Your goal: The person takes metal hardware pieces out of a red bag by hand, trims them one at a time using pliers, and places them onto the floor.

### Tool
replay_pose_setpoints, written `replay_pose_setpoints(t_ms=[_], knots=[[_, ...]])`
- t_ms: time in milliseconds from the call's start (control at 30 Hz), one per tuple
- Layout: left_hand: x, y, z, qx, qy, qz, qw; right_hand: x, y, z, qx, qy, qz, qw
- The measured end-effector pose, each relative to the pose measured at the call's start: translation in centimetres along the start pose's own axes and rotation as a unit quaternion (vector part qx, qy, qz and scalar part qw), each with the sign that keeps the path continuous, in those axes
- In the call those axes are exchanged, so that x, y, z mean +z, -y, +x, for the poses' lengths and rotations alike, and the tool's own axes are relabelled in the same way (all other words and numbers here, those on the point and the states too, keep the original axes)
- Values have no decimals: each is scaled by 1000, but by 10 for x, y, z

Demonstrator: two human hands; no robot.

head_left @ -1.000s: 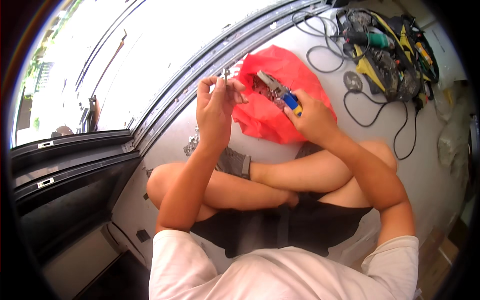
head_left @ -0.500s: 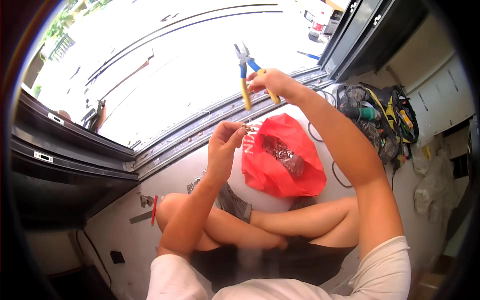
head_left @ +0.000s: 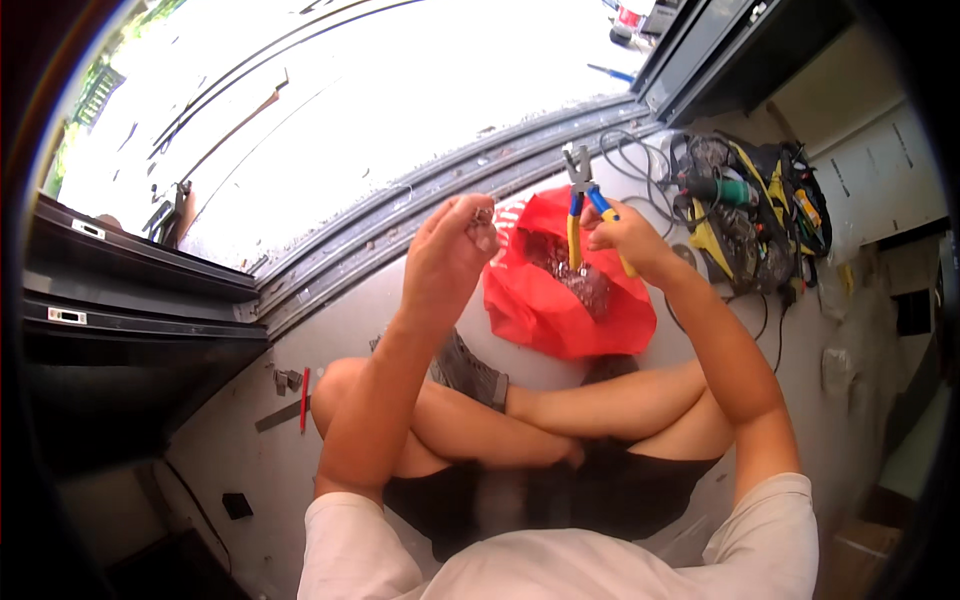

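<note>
Raised in front of me, my left hand (head_left: 447,258) has its fingers closed on a small metal piece (head_left: 482,218), whose exact kind is too small to make out. My right hand (head_left: 638,243) grips a pair of pliers (head_left: 576,205) with blue and yellow handles, jaws pointing up and handles spread apart. Below and between the hands, a red bag (head_left: 525,318) lies open on the floor, with many small shiny metal pieces (head_left: 592,288) in clear plastic inside. The pliers are in front of the bag's far part as seen from here.
A metal sill track (head_left: 375,218) runs across ahead. To the right lie a tool bag (head_left: 775,215), a green-and-black power tool (head_left: 730,190) and loose cable. By my left knee are a red pencil (head_left: 305,400), a metal ruler (head_left: 280,416) and small metal pieces (head_left: 287,381).
My right hand has brought the pliers down and to the right, over the red bag. My left hand has risen slightly with the metal piece. The view has shifted a little.
</note>
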State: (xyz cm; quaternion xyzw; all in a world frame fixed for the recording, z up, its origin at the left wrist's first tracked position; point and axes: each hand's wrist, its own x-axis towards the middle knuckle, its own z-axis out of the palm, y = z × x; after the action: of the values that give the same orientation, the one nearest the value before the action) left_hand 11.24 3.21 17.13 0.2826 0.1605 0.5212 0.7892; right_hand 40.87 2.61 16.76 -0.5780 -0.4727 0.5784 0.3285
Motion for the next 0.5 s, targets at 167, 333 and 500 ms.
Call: replay_pose_setpoints(t_ms=[167,333,500], knots=[[7,8,0,-14,10,-38,999,-6,-42,-58,34,123,451,883],[13,19,-3,-46,12,-38,998,10,-68,-83,54,97,428,897],[15,23,-10,-59,-15,20,998,26,-57,-86,34,90,208,973]])
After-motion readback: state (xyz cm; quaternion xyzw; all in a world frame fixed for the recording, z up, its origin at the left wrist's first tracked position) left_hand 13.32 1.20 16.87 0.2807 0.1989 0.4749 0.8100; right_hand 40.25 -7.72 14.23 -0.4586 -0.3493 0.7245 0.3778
